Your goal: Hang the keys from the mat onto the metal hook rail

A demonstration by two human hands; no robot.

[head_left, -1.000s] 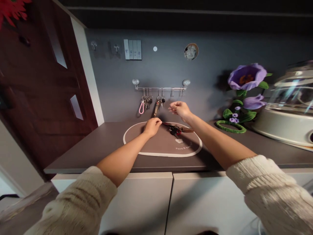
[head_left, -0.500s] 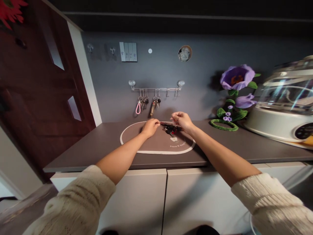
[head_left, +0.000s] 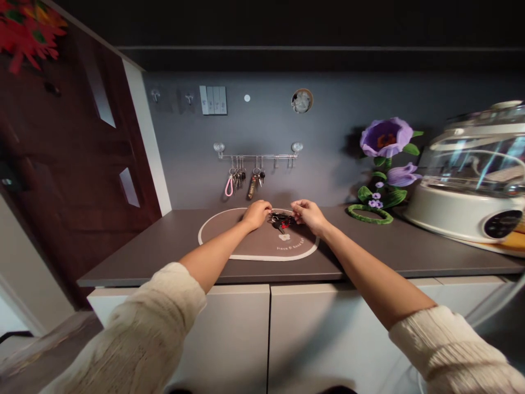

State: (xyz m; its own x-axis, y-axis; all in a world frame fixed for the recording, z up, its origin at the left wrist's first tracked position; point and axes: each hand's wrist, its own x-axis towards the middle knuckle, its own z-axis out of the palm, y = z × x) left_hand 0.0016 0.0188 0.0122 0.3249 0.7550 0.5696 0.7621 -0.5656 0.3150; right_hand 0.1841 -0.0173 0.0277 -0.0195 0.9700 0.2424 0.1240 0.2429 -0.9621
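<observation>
A bunch of dark keys with a red piece (head_left: pixel 281 221) and a brown strap lies on an oval brown mat (head_left: pixel 229 241) on the grey counter. My left hand (head_left: pixel 256 214) is closed in a pinch at the bunch's left end. My right hand (head_left: pixel 308 215) pinches its right end, fingers curled. Both hands hover just above the mat, close together. On the wall behind, a chrome hook rail (head_left: pixel 257 156) carries two other key bunches, one with a pink loop (head_left: pixel 228 186), one with a brown fob (head_left: pixel 251 187).
A purple knitted flower with a green ring base (head_left: pixel 379 164) stands to the right. A large white appliance with a clear lid (head_left: pixel 471 175) fills the right end of the counter. A dark wooden door (head_left: pixel 61 164) is at the left. White cabinet doors (head_left: pixel 320 334) sit below.
My right hand came down from near the hook rail to the keys and took the strap's right end. Both hands have drawn closer together over the bunch. The view shifted slightly.
</observation>
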